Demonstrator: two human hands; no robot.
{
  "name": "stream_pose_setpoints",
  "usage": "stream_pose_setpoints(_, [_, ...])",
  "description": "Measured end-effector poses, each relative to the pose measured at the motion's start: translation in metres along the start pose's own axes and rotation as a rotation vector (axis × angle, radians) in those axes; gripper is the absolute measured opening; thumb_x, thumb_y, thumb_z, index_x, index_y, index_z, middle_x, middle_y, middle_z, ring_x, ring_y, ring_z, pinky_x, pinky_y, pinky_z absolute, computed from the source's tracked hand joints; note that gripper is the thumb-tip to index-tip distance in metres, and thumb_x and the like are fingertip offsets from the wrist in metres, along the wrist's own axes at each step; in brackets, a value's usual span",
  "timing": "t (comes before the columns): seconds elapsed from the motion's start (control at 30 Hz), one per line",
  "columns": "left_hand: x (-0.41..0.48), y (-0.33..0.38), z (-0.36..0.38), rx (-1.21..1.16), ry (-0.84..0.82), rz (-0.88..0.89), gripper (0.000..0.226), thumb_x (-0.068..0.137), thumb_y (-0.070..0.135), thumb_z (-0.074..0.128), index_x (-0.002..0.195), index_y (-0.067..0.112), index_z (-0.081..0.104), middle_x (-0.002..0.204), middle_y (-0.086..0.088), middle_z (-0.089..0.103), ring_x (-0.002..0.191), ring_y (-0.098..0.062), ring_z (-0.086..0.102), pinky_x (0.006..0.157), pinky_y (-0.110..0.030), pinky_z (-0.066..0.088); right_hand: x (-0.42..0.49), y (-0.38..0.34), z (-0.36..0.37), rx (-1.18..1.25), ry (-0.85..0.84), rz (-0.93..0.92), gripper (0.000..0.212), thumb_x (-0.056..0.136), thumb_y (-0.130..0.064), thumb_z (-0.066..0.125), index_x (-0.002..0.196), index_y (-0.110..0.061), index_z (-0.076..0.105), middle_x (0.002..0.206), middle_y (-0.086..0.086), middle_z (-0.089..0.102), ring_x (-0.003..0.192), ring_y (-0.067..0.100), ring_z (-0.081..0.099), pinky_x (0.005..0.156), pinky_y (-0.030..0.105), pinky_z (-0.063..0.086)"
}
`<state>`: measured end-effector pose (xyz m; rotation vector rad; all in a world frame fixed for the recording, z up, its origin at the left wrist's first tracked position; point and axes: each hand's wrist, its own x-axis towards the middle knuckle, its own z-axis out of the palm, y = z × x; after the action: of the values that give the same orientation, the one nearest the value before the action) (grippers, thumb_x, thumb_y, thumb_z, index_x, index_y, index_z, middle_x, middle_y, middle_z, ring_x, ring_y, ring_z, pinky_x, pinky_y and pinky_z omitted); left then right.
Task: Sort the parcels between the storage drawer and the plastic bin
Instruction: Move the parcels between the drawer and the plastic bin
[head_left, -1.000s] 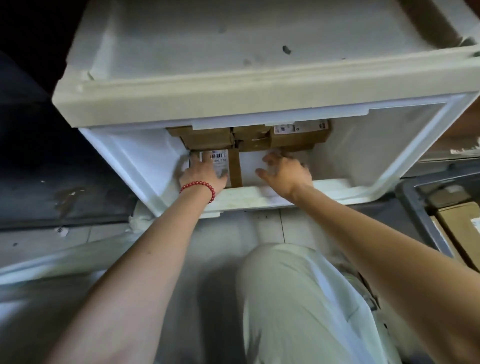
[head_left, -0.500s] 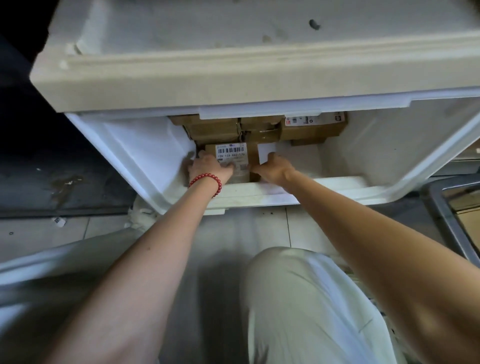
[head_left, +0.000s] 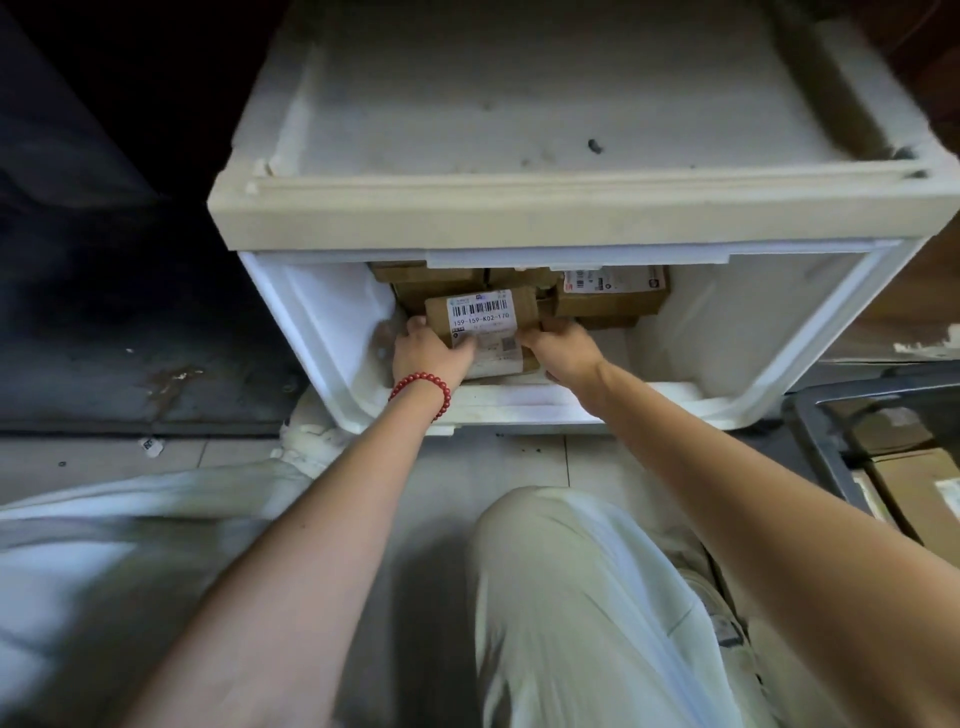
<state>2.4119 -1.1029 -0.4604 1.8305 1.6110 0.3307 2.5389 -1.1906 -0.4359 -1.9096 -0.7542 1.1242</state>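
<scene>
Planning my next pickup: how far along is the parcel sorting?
Done: boxes lie in the plastic bin. In hand: left hand and right hand grip a labelled parcel inside the storage drawer. Left: other parcels stacked at the drawer's back.

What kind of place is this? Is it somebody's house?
Probably a parcel storeroom or pickup point rather than a home: a barcode-labelled parcel sits with others stacked in the white drawer, and more boxes lie in the grey bin.

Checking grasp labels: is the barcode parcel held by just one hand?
No, the left hand and the right hand both grip the parcel inside the drawer.
</scene>
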Motion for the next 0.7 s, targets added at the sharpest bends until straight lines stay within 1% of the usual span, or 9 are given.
stream_pose_setpoints(0.1, [-0.023,0.009,-0.016,-0.079,0.013,0.012,0.059,0.085,0.045,0.063,0.129,0.010,0.047,0.123,-0.008,0.061,0.115,-0.027,0.057,0.089,-0.030,0.046,-0.022,-0.001,-0.009,0.043,0.044,0.030,0.050,0.084,-0.041,0.059,0.131,-0.023,0.051,0.116,-0.003,0.063,0.107,0.019,0.055,0.104,0.042,0.044])
stream_pose_setpoints(0.17, [-0.042,0.017,-0.028,-0.088,0.033,0.035,0.063,0.084,0.048,0.063,0.132,0.011,0.046,0.125,-0.008,0.060,0.117,-0.027,0.056,0.092,-0.030,0.046,-0.040,-0.002,-0.019,0.127,0.072,0.082,0.045,0.090,-0.030,0.055,0.131,-0.015,0.045,0.111,0.000,0.060,0.106,0.019,0.055,0.100,0.039,0.046])
stream_pose_setpoints(0.23, [-0.064,0.026,-0.037,-0.105,0.021,0.063,0.071,0.084,0.053,0.062,0.137,0.010,0.041,0.133,-0.009,0.054,0.122,-0.028,0.052,0.097,-0.033,0.045,-0.058,0.002,-0.030,0.234,0.072,0.136,0.041,0.092,-0.022,0.050,0.130,-0.011,0.042,0.119,0.008,0.061,0.110,0.022,0.058,0.091,0.034,0.048])
stream_pose_setpoints(0.37, [-0.102,0.040,-0.048,0.003,-0.039,0.155,0.090,0.080,0.068,0.055,0.145,0.009,0.035,0.145,-0.012,0.041,0.133,-0.027,0.041,0.104,-0.034,0.037,-0.093,0.009,-0.041,0.369,0.108,0.158,0.038,0.094,-0.026,0.044,0.128,-0.011,0.051,0.122,0.007,0.062,0.103,0.018,0.058,0.089,0.032,0.044])
stream_pose_setpoints(0.47, [-0.120,0.047,-0.050,0.001,-0.103,0.177,0.093,0.075,0.076,0.053,0.137,0.008,0.045,0.140,-0.013,0.045,0.128,-0.027,0.044,0.104,-0.037,0.039,-0.113,0.015,-0.050,0.434,0.097,0.129,0.023,0.095,-0.026,0.042,0.105,-0.020,0.062,0.106,-0.003,0.063,0.092,0.012,0.055,0.082,0.028,0.039])
stream_pose_setpoints(0.53, [-0.131,0.050,-0.049,-0.053,-0.119,0.191,0.090,0.073,0.077,0.054,0.134,0.011,0.047,0.138,-0.008,0.048,0.126,-0.026,0.046,0.102,-0.038,0.041,-0.125,0.019,-0.058,0.496,0.116,0.118,0.020,0.095,-0.023,0.041,0.087,-0.023,0.059,0.095,-0.005,0.059,0.085,0.009,0.053,0.079,0.027,0.037])
stream_pose_setpoints(0.57, [-0.137,0.052,-0.048,-0.079,-0.121,0.199,0.086,0.074,0.074,0.057,0.133,0.013,0.046,0.135,-0.005,0.050,0.124,-0.025,0.047,0.100,-0.037,0.042,-0.130,0.022,-0.061,0.517,0.128,0.112,0.021,0.095,-0.021,0.041,0.084,-0.023,0.058,0.097,-0.004,0.059,0.087,0.010,0.053,0.080,0.027,0.036])
stream_pose_setpoints(0.63, [-0.147,0.054,-0.045,-0.139,-0.130,0.204,0.077,0.077,0.067,0.060,0.132,0.015,0.042,0.123,-0.001,0.053,0.114,-0.022,0.051,0.089,-0.031,0.043,-0.139,0.028,-0.066,0.522,0.137,0.093,0.021,0.095,-0.022,0.040,0.087,-0.023,0.059,0.108,-0.001,0.059,0.100,0.015,0.052,0.090,0.032,0.034])
stream_pose_setpoints(0.7, [-0.157,0.058,-0.041,-0.201,-0.146,0.200,0.072,0.080,0.061,0.062,0.131,0.015,0.039,0.115,0.001,0.052,0.101,-0.017,0.051,0.080,-0.027,0.039,-0.147,0.031,-0.069,0.451,0.162,0.090,0.025,0.096,-0.029,0.039,0.106,-0.023,0.061,0.116,0.001,0.057,0.109,0.017,0.046,0.100,0.036,0.028])
